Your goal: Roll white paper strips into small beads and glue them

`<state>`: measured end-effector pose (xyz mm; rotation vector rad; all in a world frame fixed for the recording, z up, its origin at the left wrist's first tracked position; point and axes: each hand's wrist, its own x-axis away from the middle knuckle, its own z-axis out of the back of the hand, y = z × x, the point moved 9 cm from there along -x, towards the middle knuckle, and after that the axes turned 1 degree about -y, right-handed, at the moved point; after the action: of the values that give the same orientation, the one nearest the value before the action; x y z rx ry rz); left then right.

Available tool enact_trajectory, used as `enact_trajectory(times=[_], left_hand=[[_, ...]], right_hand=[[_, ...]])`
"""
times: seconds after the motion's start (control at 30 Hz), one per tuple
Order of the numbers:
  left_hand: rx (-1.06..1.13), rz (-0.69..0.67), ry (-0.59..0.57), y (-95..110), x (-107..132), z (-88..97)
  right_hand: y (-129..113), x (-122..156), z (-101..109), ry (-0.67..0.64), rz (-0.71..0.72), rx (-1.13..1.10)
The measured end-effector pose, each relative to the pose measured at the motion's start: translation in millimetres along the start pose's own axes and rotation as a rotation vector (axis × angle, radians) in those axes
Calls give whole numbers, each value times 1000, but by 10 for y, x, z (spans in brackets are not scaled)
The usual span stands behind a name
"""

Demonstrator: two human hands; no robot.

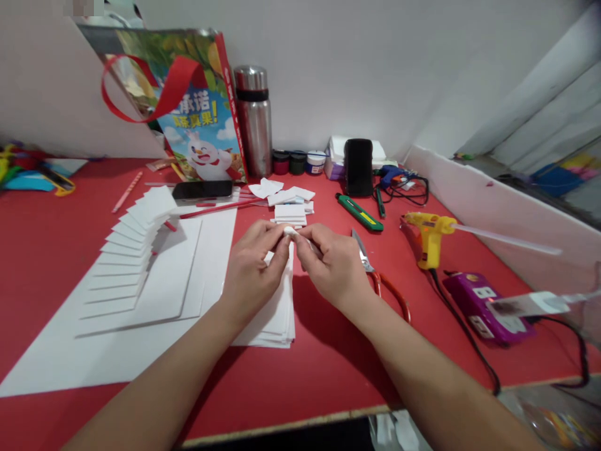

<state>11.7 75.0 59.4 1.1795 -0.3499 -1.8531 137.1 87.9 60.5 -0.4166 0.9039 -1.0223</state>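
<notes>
My left hand (pixel 253 263) and my right hand (pixel 331 263) meet over the middle of the red table (pixel 328 363). Both pinch a small white piece (pixel 290 232) between their fingertips, and it looks like foam or paper. Under the hands lies a stack of white foam strips (pixel 280 313). To the left, a fan of white stepped strips (pixel 129 250) rises from a large white sheet (pixel 117 351). Red-handled scissors (pixel 380 275) lie just right of my right hand.
A yellow glue gun (pixel 429 235) stands at the right, beside a purple power strip (pixel 488 307) with black cables. A green utility knife (pixel 359 213), black phone (pixel 201 189), steel flask (pixel 253 119), paint jars (pixel 298 161), colourful bag (pixel 188 106) and small white offcuts (pixel 286 197) line the back.
</notes>
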Motion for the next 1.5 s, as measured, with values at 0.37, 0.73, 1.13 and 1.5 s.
enact_trajectory(times=[0.37,0.73,1.13,1.5], left_hand=[[-148,-108,-31,63,74,-143],[119,99,39,-103,103,-101],[707,599,54,-527,151,-228],[1094,811,70,-582,202,-365]], right_hand=[[-49,22,-34,-29,92,96],[-12,13,-86,-59,53,63],[141,2,-220,-213,-126,-316],[-40,39,-258,-309,121,-1]])
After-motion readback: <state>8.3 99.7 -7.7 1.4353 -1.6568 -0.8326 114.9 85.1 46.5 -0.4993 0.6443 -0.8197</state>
